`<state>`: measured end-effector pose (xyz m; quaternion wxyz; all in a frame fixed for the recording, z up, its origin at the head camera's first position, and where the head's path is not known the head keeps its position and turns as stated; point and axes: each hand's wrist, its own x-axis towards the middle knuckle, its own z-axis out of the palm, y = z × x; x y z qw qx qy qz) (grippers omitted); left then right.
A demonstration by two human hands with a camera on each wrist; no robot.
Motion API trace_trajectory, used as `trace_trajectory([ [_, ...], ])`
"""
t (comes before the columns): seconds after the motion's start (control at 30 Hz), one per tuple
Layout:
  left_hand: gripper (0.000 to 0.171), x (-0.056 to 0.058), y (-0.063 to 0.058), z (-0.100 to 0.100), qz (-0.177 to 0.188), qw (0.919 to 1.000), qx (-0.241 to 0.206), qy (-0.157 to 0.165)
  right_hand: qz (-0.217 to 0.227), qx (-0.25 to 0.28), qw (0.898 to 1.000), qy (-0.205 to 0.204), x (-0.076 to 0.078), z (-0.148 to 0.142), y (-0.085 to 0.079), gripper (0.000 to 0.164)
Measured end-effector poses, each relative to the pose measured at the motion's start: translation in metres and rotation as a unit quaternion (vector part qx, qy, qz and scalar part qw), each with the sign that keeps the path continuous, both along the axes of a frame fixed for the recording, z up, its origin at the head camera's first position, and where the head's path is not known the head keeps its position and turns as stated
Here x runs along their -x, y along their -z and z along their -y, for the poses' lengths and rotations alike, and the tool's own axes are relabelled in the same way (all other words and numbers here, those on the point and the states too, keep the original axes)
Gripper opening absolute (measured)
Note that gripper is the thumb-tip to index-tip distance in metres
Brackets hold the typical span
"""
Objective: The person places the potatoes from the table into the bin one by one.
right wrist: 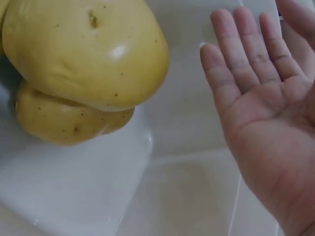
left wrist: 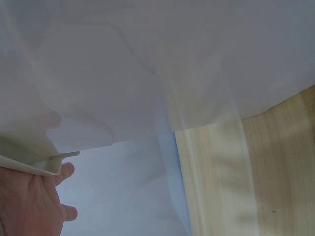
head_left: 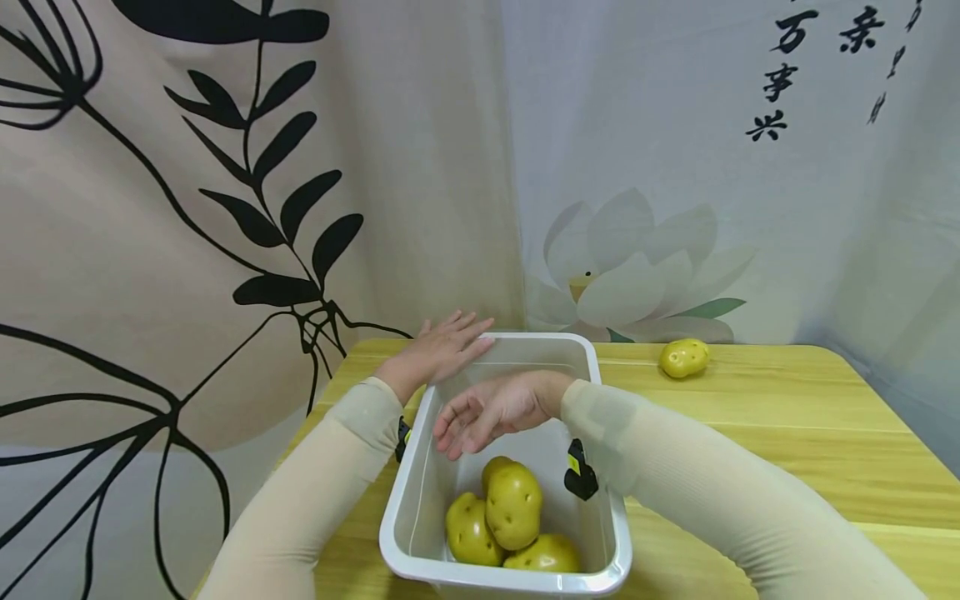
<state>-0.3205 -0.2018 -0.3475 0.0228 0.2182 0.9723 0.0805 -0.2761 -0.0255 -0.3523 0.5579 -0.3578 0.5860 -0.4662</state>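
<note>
Several yellow potatoes (head_left: 513, 505) lie piled at the near end of a white plastic bin (head_left: 395, 508). My left hand (head_left: 444, 353) rests on the bin's far left corner with its fingers spread. In the left wrist view that hand (left wrist: 30, 204) shows beside the rim. My right hand (head_left: 504, 408) is over the bin, palm turned up and inward, fingers loosely bent and holding nothing. The right wrist view shows its palm (right wrist: 275, 123) facing the camera, beside the stacked potatoes (right wrist: 86, 54) but apart from them.
One more potato (head_left: 684, 358) sits near the back edge of the wooden table (head_left: 757, 433), right of the bin. A printed curtain (head_left: 435, 167) hangs close behind the table. Dark wrist straps (head_left: 579, 471) show near both sleeves.
</note>
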Motion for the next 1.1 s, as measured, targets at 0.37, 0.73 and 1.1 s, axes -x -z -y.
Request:
trace_trajectory([
  [0.37,0.073,0.0,-0.001,0.001,-0.003,1.0,0.002,-0.001,-0.014,0.002,1.0,0.004,0.0,-0.001,-0.005,0.05],
  [0.73,0.07,0.001,0.001,0.001,0.0,1.0,-0.002,0.0,-0.018,-0.023,0.999,-0.022,-0.001,-0.005,-0.014,0.047],
  [1.1,0.071,0.0,0.001,0.001,0.009,0.9999,-0.013,0.002,-0.058,-0.065,0.996,-0.027,-0.004,-0.018,-0.038,0.048],
])
